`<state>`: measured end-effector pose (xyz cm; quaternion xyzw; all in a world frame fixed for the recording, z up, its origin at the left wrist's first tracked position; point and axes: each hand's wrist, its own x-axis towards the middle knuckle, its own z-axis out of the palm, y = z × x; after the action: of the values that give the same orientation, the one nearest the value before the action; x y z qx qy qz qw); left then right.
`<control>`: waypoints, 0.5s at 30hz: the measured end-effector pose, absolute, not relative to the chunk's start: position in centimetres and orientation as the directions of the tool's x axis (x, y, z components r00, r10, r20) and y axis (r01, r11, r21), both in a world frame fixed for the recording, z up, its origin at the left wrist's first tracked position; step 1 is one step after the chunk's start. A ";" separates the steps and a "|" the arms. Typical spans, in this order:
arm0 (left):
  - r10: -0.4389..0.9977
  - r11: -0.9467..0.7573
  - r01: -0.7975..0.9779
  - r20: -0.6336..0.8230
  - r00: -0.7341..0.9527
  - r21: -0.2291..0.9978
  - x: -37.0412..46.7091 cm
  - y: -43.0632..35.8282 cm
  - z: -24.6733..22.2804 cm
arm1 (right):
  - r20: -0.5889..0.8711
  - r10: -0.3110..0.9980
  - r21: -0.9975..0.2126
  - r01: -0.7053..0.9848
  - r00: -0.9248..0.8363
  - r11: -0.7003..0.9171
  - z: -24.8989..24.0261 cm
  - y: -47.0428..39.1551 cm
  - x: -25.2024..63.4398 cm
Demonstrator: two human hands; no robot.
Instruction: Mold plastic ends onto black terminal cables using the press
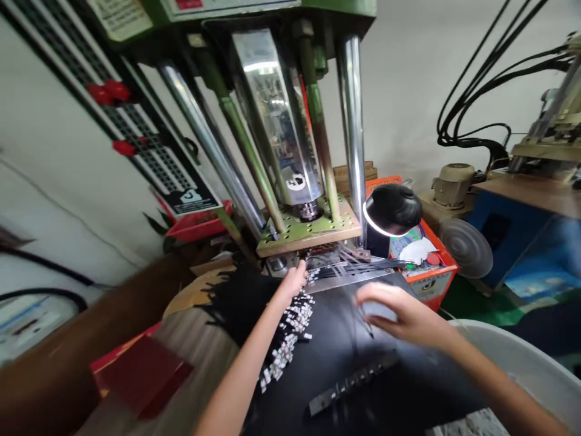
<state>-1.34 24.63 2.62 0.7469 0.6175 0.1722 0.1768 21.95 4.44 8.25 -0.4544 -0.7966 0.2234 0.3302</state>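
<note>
My left hand [295, 283] reaches in under the press at the front of the lower die [336, 263]. Its fingers are drawn together, and what lies between them is too small to make out. Below it, a pile of black cables [240, 297] with white-and-silver connector ends [288, 339] spreads over the table's left side. My right hand [385, 309], smeared by motion, hovers above the black tabletop with thumb and fingers apart. Just under its fingertips is a thin dark piece, blurred. A dark metal mould bar [349, 384] with small slots rests on the tabletop, nearer to me.
The green press [308, 233] stands overhead between steel columns. A black lamp [393, 209] shines from the right, beside an orange crate [431, 278]. At lower right is a white tub [508, 345]; at left, a dark red box [143, 372]. A fan [466, 247] stands behind.
</note>
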 end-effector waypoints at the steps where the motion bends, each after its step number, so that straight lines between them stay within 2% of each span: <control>1: 0.983 -0.182 0.846 0.058 0.177 0.501 -1.6 22.9 2.4 | 0.329 0.879 -0.573 0.668 -0.344 0.475 8.3 7.4 21.0; 3: 0.979 -0.204 0.825 0.125 0.162 0.527 -2.2 19.7 2.1 | 0.289 0.924 -0.453 0.815 -0.250 0.362 7.4 12.8 19.1; 7: 0.957 -0.226 0.851 0.272 0.102 0.475 -4.6 15.6 2.5 | 0.137 0.955 -0.406 0.864 -0.264 0.297 4.7 19.0 16.1; 10: 0.933 -0.210 0.893 0.354 0.061 0.399 -6.3 14.7 3.1 | 0.057 0.966 -0.366 0.895 -0.251 0.254 4.0 19.3 14.9; 15: 0.897 -0.263 0.908 0.429 0.106 0.325 -6.9 14.3 3.6 | 0.048 0.990 -0.253 0.957 -0.136 0.144 6.6 16.5 14.9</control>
<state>-6.88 14.32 3.61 0.7437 0.6070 0.2800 -0.0100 14.95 16.47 6.56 -0.6493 -0.7493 0.0806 0.1020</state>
